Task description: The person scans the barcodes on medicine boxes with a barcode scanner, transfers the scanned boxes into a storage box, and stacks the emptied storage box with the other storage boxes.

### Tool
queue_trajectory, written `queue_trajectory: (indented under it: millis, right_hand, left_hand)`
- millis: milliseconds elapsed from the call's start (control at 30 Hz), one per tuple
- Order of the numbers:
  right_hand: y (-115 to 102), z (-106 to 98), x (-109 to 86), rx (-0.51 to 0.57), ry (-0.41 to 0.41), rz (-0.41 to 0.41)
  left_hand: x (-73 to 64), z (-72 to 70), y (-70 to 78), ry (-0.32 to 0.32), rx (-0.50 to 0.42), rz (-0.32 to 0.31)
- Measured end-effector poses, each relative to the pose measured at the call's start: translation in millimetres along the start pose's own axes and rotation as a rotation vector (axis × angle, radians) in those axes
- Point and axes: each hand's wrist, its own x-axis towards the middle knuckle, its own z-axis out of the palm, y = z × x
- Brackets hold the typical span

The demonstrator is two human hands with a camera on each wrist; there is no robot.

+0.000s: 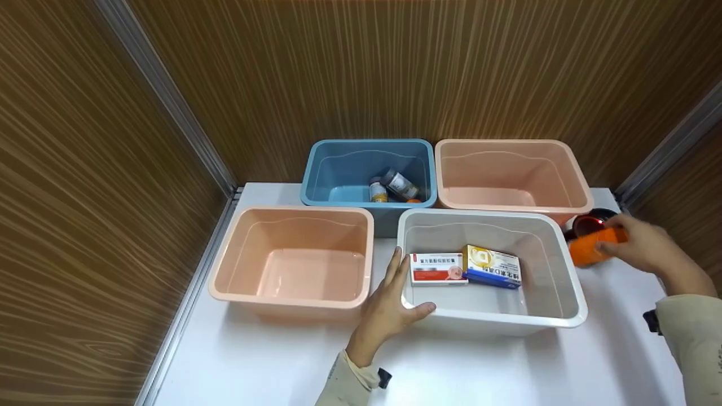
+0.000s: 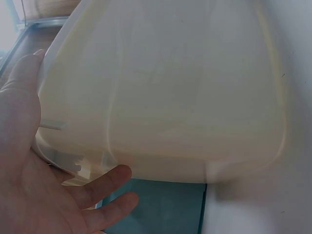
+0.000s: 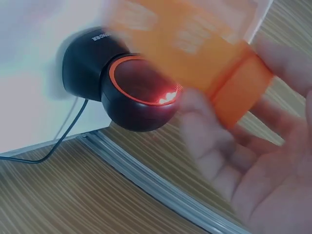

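Right hand (image 1: 644,242) pinches the orange container (image 1: 590,248) beside the scanner (image 3: 114,87), right of the white bin (image 1: 491,317), where steadiness should pay, while the left hand (image 1: 388,310), fingers extended, touches that bin's left end!

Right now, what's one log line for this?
right hand: holds orange container near black scanner | left hand: touches white bin | white bin: red-white box, blue-yellow box | blue bin: bottles
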Motion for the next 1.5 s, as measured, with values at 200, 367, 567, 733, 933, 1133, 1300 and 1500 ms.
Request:
queue_trajectory:
  millis: [200, 367, 567, 733, 933, 1133, 1300, 1500]
  right_hand:
    - [-5.9, 0.9, 1.1, 0.021, 0.094, 0.027]
    - [-8.0, 1.9, 0.3, 0.001, 0.109, 0.022]
    - [-7.6, 4.5, 0.2, 0.058, 0.157, 0.003]
    - [-8.4, 1.2, -1.4, 0.085, 0.218, -0.011]
    - [-7.2, -4.0, -2.4, 0.103, 0.159, -0.024]
    - [-7.1, -3.8, -2.2, 0.067, 0.168, -0.015]
    - [-8.2, -2.9, -2.2, 0.012, 0.189, 0.016]
    - [-9.8, 1.2, -3.3, 0.018, 0.203, 0.091]
  left_hand:
    - [0.0, 0.1, -0.2, -0.008, -0.018, -0.006]
    - [0.5, 0.3, -0.2, -0.025, -0.038, -0.021]
    - [0.4, 0.2, -0.4, -0.029, -0.044, -0.03]
    - [0.7, -0.2, 0.3, -0.01, -0.011, -0.002]
    - [-0.2, 0.6, -0.3, 0.017, -0.015, 0.041]
    - [-0.9, 0.3, -0.4, 0.01, -0.014, 0.023]
    - [-0.8, -0.4, -0.6, -0.002, -0.025, -0.006]
    - [-0.2, 0.0, -0.2, -0.007, -0.019, -0.013]
